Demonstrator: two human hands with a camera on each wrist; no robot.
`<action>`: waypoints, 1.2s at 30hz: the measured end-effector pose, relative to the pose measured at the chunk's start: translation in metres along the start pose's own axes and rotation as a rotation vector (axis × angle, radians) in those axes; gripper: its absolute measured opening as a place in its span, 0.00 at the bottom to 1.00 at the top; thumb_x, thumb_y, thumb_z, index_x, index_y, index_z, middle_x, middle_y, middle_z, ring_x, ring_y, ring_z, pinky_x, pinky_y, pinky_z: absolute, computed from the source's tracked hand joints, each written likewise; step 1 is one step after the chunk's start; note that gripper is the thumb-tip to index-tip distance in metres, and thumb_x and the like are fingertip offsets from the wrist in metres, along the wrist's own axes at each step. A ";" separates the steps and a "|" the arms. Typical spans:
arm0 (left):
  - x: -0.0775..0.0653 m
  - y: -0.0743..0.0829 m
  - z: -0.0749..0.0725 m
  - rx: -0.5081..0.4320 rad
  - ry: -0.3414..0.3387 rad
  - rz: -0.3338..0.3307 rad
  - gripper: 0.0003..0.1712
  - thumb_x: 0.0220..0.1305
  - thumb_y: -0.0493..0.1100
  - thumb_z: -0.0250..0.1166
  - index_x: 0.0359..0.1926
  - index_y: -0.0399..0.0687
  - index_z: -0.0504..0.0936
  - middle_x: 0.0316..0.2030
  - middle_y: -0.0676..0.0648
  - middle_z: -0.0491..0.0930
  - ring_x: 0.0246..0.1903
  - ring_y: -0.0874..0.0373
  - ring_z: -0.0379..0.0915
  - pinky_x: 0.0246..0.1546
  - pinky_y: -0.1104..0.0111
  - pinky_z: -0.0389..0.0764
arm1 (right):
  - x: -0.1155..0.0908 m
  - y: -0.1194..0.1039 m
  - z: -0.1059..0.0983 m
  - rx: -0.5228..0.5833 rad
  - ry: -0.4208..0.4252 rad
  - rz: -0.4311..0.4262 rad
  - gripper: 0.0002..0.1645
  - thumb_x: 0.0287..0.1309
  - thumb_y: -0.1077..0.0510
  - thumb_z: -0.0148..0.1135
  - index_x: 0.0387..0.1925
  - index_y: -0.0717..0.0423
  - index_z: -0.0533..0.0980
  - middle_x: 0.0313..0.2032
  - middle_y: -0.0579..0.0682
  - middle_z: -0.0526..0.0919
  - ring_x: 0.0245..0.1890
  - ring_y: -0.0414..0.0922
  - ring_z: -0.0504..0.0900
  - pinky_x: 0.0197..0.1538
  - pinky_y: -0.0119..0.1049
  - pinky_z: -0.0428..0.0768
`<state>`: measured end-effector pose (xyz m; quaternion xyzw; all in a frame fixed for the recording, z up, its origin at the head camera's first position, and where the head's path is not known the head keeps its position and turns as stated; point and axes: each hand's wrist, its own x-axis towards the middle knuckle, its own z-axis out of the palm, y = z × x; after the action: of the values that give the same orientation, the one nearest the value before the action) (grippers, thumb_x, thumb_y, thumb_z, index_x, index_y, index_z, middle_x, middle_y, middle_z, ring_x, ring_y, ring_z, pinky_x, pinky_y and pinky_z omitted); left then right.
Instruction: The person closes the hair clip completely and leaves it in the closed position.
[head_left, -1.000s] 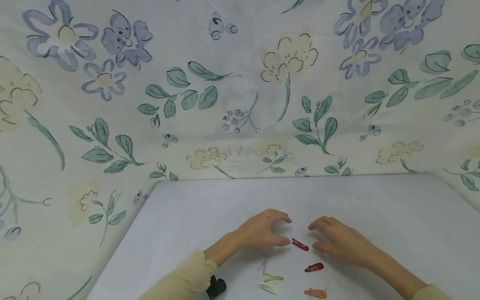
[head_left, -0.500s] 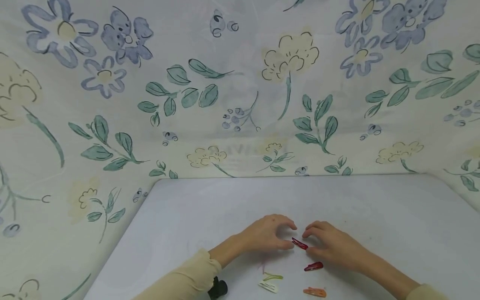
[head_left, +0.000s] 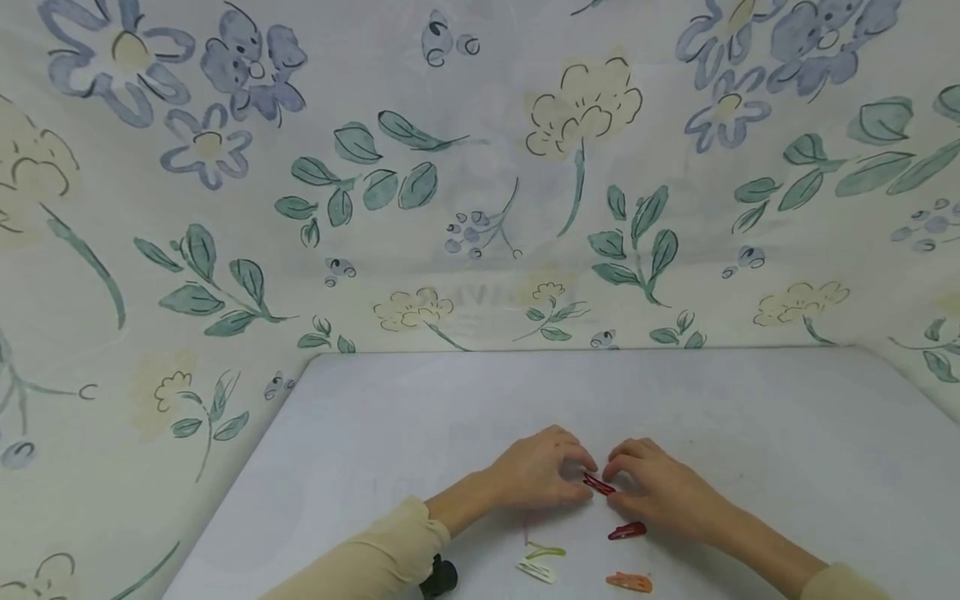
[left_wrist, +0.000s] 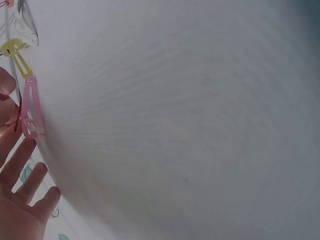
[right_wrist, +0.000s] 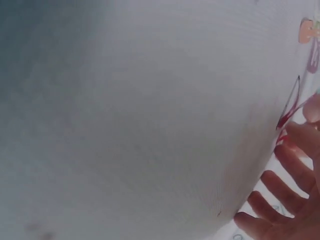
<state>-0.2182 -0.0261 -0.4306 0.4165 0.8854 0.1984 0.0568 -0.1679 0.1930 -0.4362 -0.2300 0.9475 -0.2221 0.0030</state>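
On the surface (head_left: 765, 408), between both hands: red clip (head_left: 598, 484), slanted, roughly in place since a second ago.
Left hand (head_left: 532, 471): moved slightly inward; fingers curved, part-open, about the clip's left end; cannot tell if pinching.
Right hand (head_left: 663, 483): moved in from well apart; fingers bent, part-open, at the clip's right end; grip likewise unclear.
Gap between hands: narrowed to about the clip; reach probably finished, two-handed handling likely starting.
Dark red clip (head_left: 627, 531), orange clip (head_left: 630, 582): nearer the person, untouched.
Pink clip (left_wrist: 32, 107), green clip (head_left: 551, 551): ends meeting in left wrist view, linkage unclear.
White clip (head_left: 536, 572): beside green clip.
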 end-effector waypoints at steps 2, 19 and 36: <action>0.001 0.001 0.000 0.018 0.015 0.006 0.14 0.59 0.54 0.69 0.45 0.60 0.87 0.49 0.60 0.81 0.56 0.66 0.71 0.53 0.71 0.75 | 0.002 0.000 0.002 -0.016 0.009 0.006 0.09 0.53 0.55 0.72 0.35 0.41 0.81 0.44 0.39 0.77 0.50 0.44 0.74 0.50 0.45 0.80; 0.007 0.007 0.002 0.053 0.051 -0.038 0.04 0.59 0.50 0.69 0.35 0.62 0.89 0.45 0.63 0.82 0.55 0.67 0.71 0.48 0.71 0.77 | 0.006 -0.005 0.004 -0.048 0.063 0.032 0.12 0.50 0.59 0.73 0.28 0.39 0.78 0.39 0.36 0.75 0.47 0.42 0.72 0.48 0.44 0.79; 0.009 0.007 0.005 0.086 0.063 -0.044 0.01 0.57 0.49 0.70 0.31 0.62 0.88 0.45 0.62 0.81 0.55 0.66 0.71 0.46 0.72 0.78 | 0.004 -0.007 0.005 -0.061 0.064 0.048 0.13 0.51 0.59 0.73 0.27 0.37 0.78 0.40 0.37 0.75 0.48 0.43 0.73 0.43 0.41 0.79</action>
<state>-0.2178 -0.0142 -0.4320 0.3925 0.9034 0.1720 0.0155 -0.1684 0.1837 -0.4373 -0.1998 0.9587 -0.2005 -0.0292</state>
